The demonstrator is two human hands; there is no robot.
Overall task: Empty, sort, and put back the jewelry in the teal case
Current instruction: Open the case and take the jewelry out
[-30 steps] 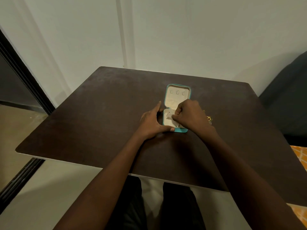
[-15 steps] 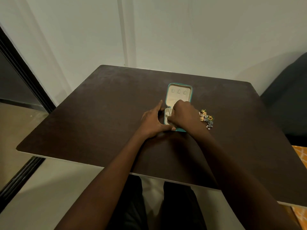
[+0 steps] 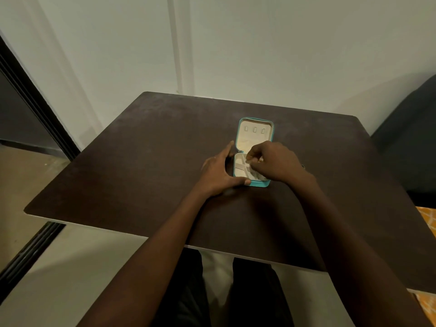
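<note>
The teal case (image 3: 255, 140) lies open on the dark table (image 3: 141, 161), its cream lid flat toward the wall with three small slots. My left hand (image 3: 217, 171) braces the case's left side, thumb along the front edge. My right hand (image 3: 276, 161) hovers over the cream tray, fingertips pinched together inside it on something small with a faint glint. A tiny part of the jewelry pile (image 3: 303, 165) peeks out on the table behind my right wrist; the rest is hidden.
A pale wall stands right behind the table's far edge. A dark upholstered seat (image 3: 410, 138) is at the right, with orange patterned fabric (image 3: 427, 220) below it. A dark door frame (image 3: 35, 109) runs down the left. My legs are under the near edge.
My right hand has shifted slightly right and lifted its fingertips within the tray, now covering the jewelry pile that showed beside it half a second ago. My left hand has stayed on the case.
</note>
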